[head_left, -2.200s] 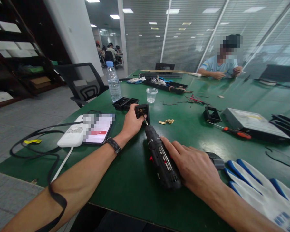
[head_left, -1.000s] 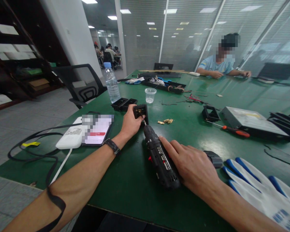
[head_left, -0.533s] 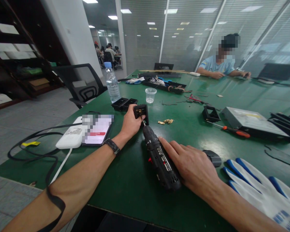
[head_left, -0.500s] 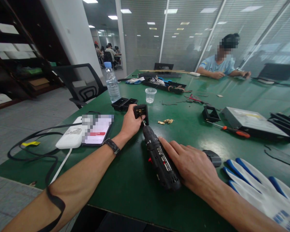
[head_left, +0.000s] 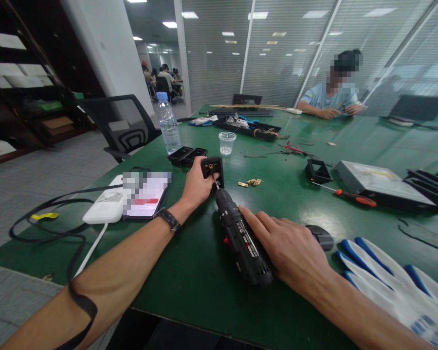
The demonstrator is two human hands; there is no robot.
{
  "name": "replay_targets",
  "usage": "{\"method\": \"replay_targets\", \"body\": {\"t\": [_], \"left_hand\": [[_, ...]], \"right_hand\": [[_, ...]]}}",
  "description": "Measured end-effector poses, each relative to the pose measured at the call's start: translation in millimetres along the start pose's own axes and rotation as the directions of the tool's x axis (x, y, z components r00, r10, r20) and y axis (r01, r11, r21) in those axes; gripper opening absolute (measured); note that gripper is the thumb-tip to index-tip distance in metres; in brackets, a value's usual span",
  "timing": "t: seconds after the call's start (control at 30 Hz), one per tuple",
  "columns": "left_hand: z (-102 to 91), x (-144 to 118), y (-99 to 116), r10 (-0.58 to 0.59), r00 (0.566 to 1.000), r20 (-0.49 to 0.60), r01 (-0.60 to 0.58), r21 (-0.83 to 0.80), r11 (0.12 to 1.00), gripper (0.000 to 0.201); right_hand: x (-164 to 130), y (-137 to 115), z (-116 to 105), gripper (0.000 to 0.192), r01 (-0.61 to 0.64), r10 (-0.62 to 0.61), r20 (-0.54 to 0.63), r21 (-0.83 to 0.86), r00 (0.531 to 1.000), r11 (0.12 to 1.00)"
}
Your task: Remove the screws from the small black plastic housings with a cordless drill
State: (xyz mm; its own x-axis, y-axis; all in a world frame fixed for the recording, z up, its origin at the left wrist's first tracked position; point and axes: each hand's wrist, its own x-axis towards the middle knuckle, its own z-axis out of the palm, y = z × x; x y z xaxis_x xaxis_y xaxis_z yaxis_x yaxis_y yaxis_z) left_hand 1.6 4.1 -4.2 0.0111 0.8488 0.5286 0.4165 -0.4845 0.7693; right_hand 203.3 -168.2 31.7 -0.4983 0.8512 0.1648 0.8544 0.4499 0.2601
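My left hand (head_left: 198,183) is closed on a small black plastic frame (head_left: 219,165), which it holds tilted above the table with brass-coloured bits showing inside. My right hand (head_left: 286,239) is wrapped round a black cordless drill (head_left: 241,233), lying along its side; the grip itself is mostly hidden by the hand. The drill's bit reaches into the frame close to my left fingers. To the right of the frame lies a small pile of brass-coloured metal pieces (head_left: 254,183). More black frames (head_left: 187,156) rest just behind my left hand.
On the green table (head_left: 182,291) are a water bottle (head_left: 169,127), plastic cup (head_left: 227,144), phone (head_left: 148,197) and white power bank (head_left: 104,204) with cables. At right are a screwdriver (head_left: 355,198), metal box (head_left: 385,184) and work gloves (head_left: 405,291). A person (head_left: 330,97) sits across the table.
My hands, the drill and the black frame have hardly moved. Across the table, the other person's hand has drawn in towards their body.
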Motion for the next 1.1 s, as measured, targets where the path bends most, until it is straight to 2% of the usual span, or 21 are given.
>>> {"method": "replay_targets", "body": {"t": [0.37, 0.6, 1.1], "left_hand": [[0.4, -0.1, 0.8, -0.006, 1.000, 0.006, 0.006, -0.012, 1.000, 0.040], [0.6, -0.3, 0.3, 0.011, 1.000, 0.005, -0.011, -0.003, 1.000, 0.039], [0.4, -0.2, 1.0, -0.009, 1.000, 0.002, 0.009, -0.009, 1.000, 0.039]], "right_hand": [[-0.4, 0.5, -0.1, 0.077, -0.003, 0.002, 0.033, 0.015, 0.999, 1.000], [-1.7, 0.4, -0.8, 0.079, 0.002, -0.002, 0.005, 0.027, 1.000, 1.000], [-1.2, -0.2, 0.6, 0.080, -0.008, 0.007, 0.019, 0.007, 1.000, 1.000]]}}
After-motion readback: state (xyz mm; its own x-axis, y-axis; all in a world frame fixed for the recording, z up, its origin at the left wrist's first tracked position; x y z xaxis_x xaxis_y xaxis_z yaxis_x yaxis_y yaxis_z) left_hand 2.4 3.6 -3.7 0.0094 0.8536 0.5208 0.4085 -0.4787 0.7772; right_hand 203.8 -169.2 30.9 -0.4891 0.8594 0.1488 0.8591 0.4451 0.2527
